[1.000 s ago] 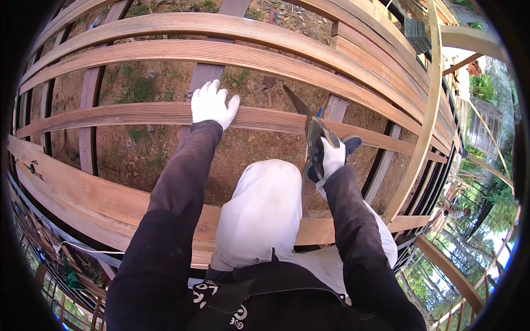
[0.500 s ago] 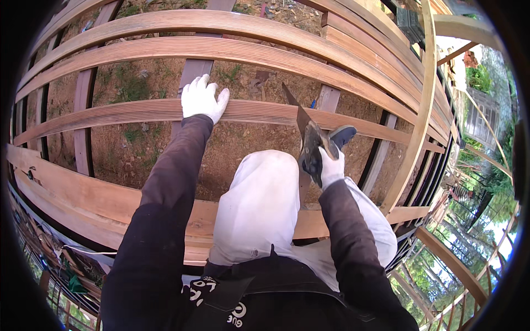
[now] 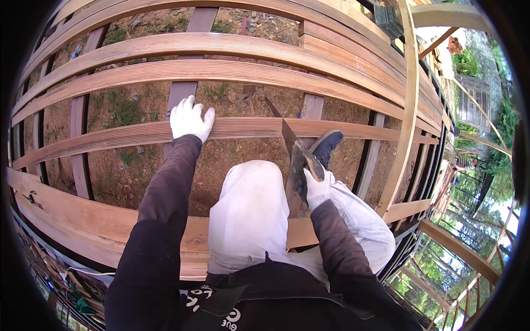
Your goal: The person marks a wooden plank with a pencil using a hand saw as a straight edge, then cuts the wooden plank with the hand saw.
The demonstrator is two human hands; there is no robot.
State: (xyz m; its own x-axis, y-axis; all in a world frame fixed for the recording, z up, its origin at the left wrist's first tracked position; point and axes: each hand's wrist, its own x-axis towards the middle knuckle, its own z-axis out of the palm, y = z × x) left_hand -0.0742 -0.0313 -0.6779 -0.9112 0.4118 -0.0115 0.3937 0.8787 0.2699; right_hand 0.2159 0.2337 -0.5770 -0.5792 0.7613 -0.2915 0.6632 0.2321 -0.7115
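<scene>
The grooved wooden board (image 3: 245, 128) nearest the person runs left to right. The saw (image 3: 288, 135) crosses it right of its middle, long axis slanting, tip pointing away and leftward past the board's far edge. The white-gloved left hand (image 3: 190, 120) rests unclenched on the board, left of its middle. Nearer than the board, the gloved right hand (image 3: 318, 187) grasps the saw's dark handle, blade extending ahead.

White gloves (image 3: 185, 126) on left hand (image 3: 191, 119) and right hand (image 3: 317, 188); black top (image 3: 270, 280), white lettering (image 3: 234, 315), faded brownish sleeves (image 3: 168, 179), whitish trousers (image 3: 251, 204), dark shoe (image 3: 326, 149).
</scene>
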